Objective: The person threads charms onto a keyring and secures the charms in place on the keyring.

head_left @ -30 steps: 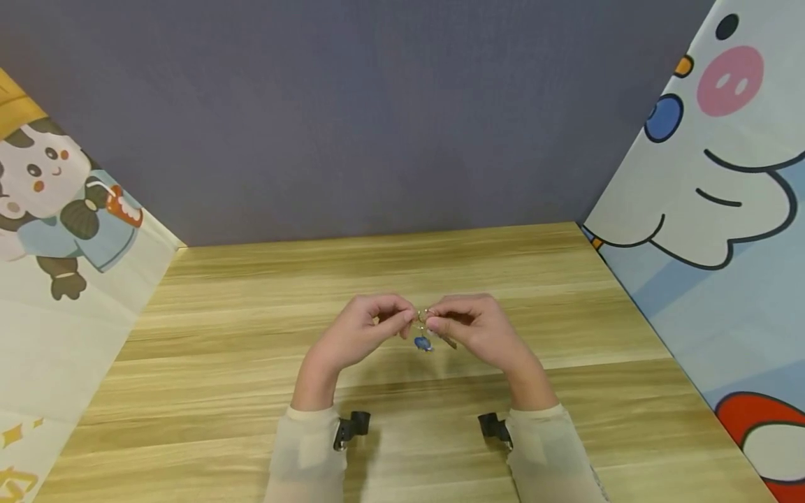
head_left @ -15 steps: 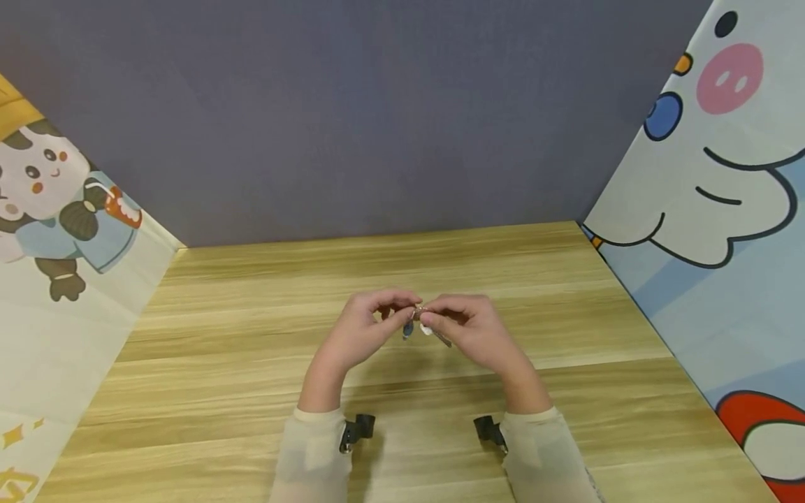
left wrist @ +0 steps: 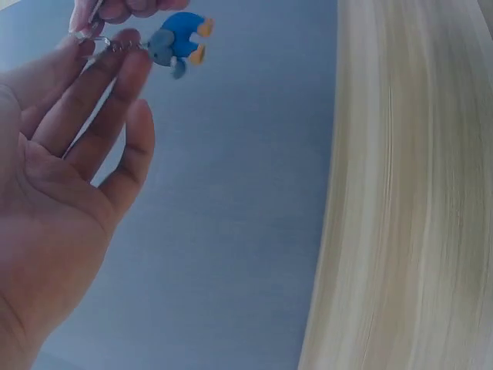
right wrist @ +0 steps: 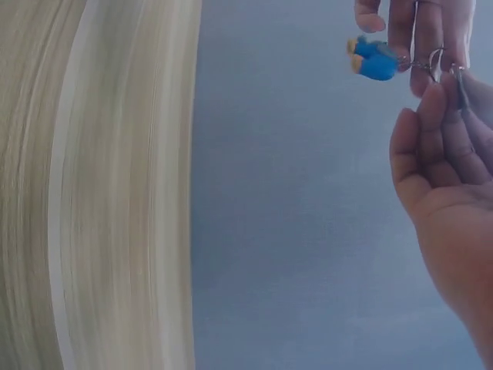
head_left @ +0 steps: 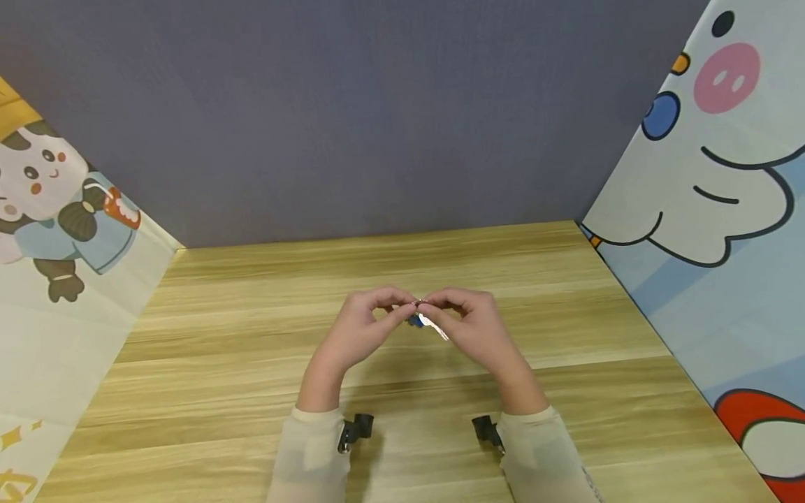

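Observation:
Over the table, both hands meet fingertip to fingertip around a small keychain. My left hand (head_left: 358, 332) pinches its metal ring (right wrist: 437, 65) between thumb and forefinger, the other fingers loosely bent. A short chain (left wrist: 127, 46) runs from the ring to a little figure (left wrist: 183, 35) with a grey head, blue body and yellow feet. In the head view the figure dangles just below the fingertips. My right hand (head_left: 481, 332) pinches a metal key (right wrist: 462, 89) at the ring; its blade (head_left: 435, 327) shines below the thumb. The fingertips hide most of the ring.
The wood-grain table (head_left: 251, 377) lies beneath both hands. A grey panel (head_left: 377, 126) stands along its far edge. Cartoon-printed panels rise at the left (head_left: 69, 209) and right (head_left: 711, 188). Black camera mounts (head_left: 357, 431) sit at the sleeve cuffs.
Both hands' fingertips have drawn together, closing the gap where the ring showed. The blue figure has shifted up toward the fingers, and the key has turned and now catches the light.

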`<state>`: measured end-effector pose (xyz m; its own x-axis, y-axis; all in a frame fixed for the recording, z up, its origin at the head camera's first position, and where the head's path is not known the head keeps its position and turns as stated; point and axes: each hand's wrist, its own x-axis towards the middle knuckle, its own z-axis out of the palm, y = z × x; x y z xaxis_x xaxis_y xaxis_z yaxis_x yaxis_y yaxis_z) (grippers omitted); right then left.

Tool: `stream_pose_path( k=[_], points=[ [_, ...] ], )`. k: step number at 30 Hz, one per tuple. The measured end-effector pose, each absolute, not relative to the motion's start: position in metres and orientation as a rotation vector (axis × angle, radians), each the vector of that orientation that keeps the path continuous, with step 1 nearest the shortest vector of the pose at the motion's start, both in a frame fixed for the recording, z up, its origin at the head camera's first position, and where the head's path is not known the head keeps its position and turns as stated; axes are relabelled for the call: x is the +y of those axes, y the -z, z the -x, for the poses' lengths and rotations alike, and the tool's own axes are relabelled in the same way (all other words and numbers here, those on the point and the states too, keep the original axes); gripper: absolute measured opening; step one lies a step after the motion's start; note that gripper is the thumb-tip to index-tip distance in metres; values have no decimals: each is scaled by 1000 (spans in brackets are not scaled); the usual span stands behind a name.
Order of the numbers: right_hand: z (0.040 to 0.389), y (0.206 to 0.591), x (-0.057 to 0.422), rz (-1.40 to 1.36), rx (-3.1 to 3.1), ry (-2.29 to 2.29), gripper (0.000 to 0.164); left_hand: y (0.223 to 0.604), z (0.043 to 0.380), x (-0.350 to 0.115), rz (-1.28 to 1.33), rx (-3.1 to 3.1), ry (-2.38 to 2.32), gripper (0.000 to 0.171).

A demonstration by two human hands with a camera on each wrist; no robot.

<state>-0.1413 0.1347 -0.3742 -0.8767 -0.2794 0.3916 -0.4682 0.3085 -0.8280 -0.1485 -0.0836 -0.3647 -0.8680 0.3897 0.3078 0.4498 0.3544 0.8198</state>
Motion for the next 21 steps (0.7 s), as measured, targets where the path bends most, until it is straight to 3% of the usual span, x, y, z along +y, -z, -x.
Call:
stream_pose_path(
  k=[8,21],
  points=[
    [145,379,133,-787,-2313,-1326,8,366,151,-83,792,-2473,1405,5],
    [145,379,134,-785,-2262,-1515,10,364,151,-81,690,-2491,1513,5]
  ],
)
